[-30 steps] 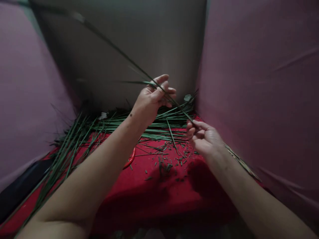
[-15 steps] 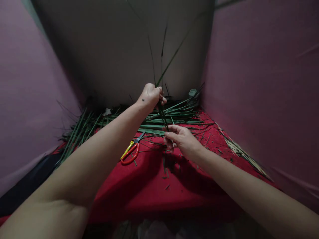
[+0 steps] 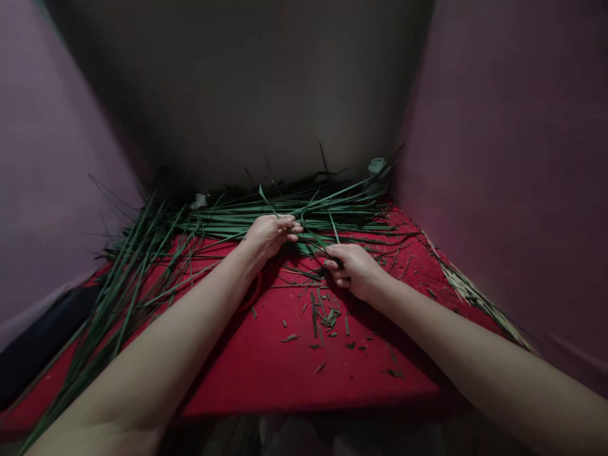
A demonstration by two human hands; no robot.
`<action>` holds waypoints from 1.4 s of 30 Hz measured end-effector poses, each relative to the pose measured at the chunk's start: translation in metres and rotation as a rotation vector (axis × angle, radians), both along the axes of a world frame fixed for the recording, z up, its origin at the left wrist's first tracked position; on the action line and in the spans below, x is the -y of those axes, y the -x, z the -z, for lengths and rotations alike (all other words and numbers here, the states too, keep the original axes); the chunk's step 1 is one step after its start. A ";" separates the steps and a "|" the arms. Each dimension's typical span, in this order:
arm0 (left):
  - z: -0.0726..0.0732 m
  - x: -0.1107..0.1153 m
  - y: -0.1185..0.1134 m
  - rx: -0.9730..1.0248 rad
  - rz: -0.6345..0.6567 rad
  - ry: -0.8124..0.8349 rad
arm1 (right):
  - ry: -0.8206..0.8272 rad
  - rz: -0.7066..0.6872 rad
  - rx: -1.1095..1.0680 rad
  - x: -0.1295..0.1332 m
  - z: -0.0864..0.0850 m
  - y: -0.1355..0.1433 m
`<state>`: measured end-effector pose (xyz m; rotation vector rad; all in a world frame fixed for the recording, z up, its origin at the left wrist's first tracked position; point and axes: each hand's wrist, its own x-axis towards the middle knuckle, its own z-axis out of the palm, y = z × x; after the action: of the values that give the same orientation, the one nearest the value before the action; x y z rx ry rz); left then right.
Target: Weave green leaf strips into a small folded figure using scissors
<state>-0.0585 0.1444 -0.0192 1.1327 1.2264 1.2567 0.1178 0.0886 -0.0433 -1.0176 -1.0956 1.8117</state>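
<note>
My right hand is closed in a pinch on the lower end of a few long green leaf blades. The fingers of my left hand curl around the same blades a little further up and to the left, low over the pile. What lies inside the left fingers is partly hidden. Behind my left wrist, one red handle of the scissors shows; my forearm covers the rest.
Piles of green leaf blades lie along the back and left of the red cloth. Cut scraps litter the middle. Pale thin sticks rest by the right wall; a whitish container stands at the back right.
My left hand has come down and left from its raised position, and the blades that stood upright now slant low between my hands. My right hand has moved slightly right. The scissors became mostly covered.
</note>
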 end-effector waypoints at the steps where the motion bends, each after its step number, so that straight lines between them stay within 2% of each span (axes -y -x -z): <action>1: 0.002 -0.002 0.003 -0.013 -0.027 0.006 | -0.002 0.003 0.007 0.000 0.001 0.000; 4: 0.002 -0.006 0.016 -0.104 -0.127 0.028 | -0.051 0.026 0.003 0.000 0.003 -0.001; 7: -0.006 -0.005 0.027 -0.230 -0.219 0.045 | -0.106 0.053 -0.005 0.002 0.004 -0.001; 9: -0.012 0.000 0.028 -0.292 -0.231 0.053 | -0.127 0.066 -0.025 0.003 0.005 0.000; 15: -0.013 0.021 -0.007 -0.383 0.013 0.097 | -0.156 0.038 -0.093 0.006 0.007 0.002; 19: -0.009 0.030 -0.022 -0.250 0.174 0.180 | -0.217 -0.017 -0.059 0.006 0.007 -0.001; 22: -0.009 0.031 -0.021 -0.152 0.143 0.175 | -0.196 -0.044 -0.026 0.007 0.006 -0.003; 24: -0.011 0.032 -0.019 -0.153 0.147 0.162 | -0.155 -0.033 0.016 0.007 0.005 -0.004; 26: -0.014 0.035 -0.019 -0.217 0.172 0.119 | -0.122 -0.016 0.045 0.008 0.005 -0.004; 30: -0.026 0.048 -0.027 -0.498 0.182 -0.031 | -0.105 0.013 0.059 0.008 0.006 -0.003; 33: -0.027 0.058 -0.035 -0.660 0.206 -0.130 | -0.136 0.029 0.042 0.007 0.008 -0.002; 38: -0.014 0.060 -0.039 -0.747 0.252 -0.189 | -0.156 0.015 -0.005 0.007 0.010 -0.004; 42: -0.017 0.056 -0.037 -0.773 0.209 -0.203 | -0.125 -0.008 -0.064 0.009 0.008 -0.006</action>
<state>-0.0213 0.0881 -0.0020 1.9497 1.4898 0.8040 0.1240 0.0791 -0.0515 -0.8769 -1.1598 1.7472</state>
